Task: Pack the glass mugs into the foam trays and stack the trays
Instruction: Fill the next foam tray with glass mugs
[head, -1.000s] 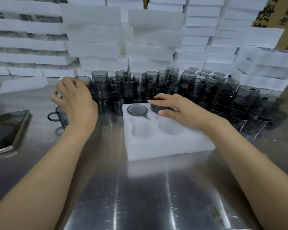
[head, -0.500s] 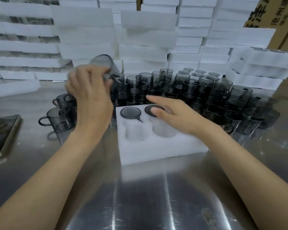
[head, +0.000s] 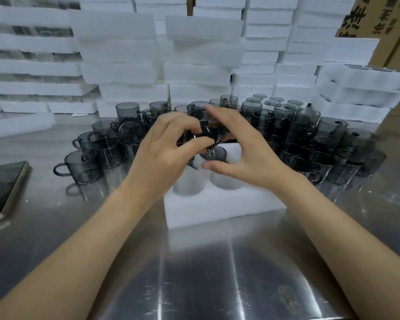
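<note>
Holding a glass mug (head: 208, 132) pinched in left hand (head: 164, 153) over foam tray (head: 217, 205), right hand (head: 247, 153) spread; 1 seated mug (head: 215, 154), 2 pockets (head: 188, 186) empty, many loose mugs (head: 298, 130) behind tray.

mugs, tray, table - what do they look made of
Mugs: smoky grey glass, see-through and glossy. Tray: white foam, matte, with soft-edged wells. Table: probably stainless steel, brushed, showing streaky reflections.

A single wide-angle camera, worn on the head, looks forward and down across the bench (head: 206, 273). Both forearms enter from the near corners. The left hand (head: 164, 155) and right hand (head: 249, 155) sit close, mid-frame. Foam stacks (head: 116, 49) fill the far edge.
</note>
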Demonstrator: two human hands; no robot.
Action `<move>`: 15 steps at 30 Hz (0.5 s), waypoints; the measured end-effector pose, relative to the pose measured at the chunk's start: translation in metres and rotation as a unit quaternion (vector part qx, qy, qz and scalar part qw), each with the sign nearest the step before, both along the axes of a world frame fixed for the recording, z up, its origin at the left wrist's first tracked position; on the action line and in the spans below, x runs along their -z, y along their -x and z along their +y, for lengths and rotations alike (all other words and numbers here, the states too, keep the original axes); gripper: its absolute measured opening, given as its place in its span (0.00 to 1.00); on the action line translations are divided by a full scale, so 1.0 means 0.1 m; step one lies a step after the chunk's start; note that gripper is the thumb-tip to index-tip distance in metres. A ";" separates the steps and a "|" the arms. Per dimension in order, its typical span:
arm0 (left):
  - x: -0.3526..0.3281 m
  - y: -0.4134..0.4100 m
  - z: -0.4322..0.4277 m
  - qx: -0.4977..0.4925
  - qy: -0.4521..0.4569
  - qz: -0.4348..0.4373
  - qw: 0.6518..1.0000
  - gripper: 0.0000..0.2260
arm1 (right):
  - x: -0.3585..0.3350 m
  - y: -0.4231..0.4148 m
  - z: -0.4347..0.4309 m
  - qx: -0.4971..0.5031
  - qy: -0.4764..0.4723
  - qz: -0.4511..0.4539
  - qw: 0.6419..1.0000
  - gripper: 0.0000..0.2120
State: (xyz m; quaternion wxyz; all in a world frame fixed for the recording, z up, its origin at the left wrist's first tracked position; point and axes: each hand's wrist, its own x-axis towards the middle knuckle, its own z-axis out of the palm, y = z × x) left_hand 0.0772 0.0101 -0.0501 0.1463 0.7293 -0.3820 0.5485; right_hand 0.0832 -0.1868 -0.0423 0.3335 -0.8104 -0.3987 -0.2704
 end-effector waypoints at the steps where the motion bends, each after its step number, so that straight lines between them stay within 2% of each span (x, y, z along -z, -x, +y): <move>1: 0.00 0.01 0.00 0.000 0.017 0.014 1.000 0.05 | 0.00 0.00 0.00 0.007 -0.015 0.011 1.000 0.37; 4: -0.03 0.00 0.03 -0.029 0.103 0.079 0.991 0.09 | 0.00 -0.01 0.01 0.057 -0.099 0.050 0.992 0.28; 7: -0.03 -0.04 0.13 -0.080 0.155 0.133 0.976 0.11 | -0.03 -0.06 -0.03 0.085 -0.238 0.176 0.951 0.18; 9: -0.01 -0.08 0.20 -0.126 0.150 0.145 0.970 0.11 | -0.05 -0.11 -0.07 0.082 -0.325 0.230 0.914 0.11; 11: 0.01 -0.12 0.26 -0.182 0.128 0.153 0.963 0.17 | -0.07 -0.14 -0.10 0.084 -0.374 0.247 0.890 0.07; 13: 0.01 -0.15 0.33 -0.226 0.116 0.167 0.953 0.26 | -0.07 -0.16 -0.12 0.093 -0.390 0.252 0.881 0.07; 15: 0.02 -0.18 0.40 -0.259 0.107 0.176 0.944 0.29 | -0.05 -0.17 -0.12 0.106 -0.386 0.254 0.881 0.07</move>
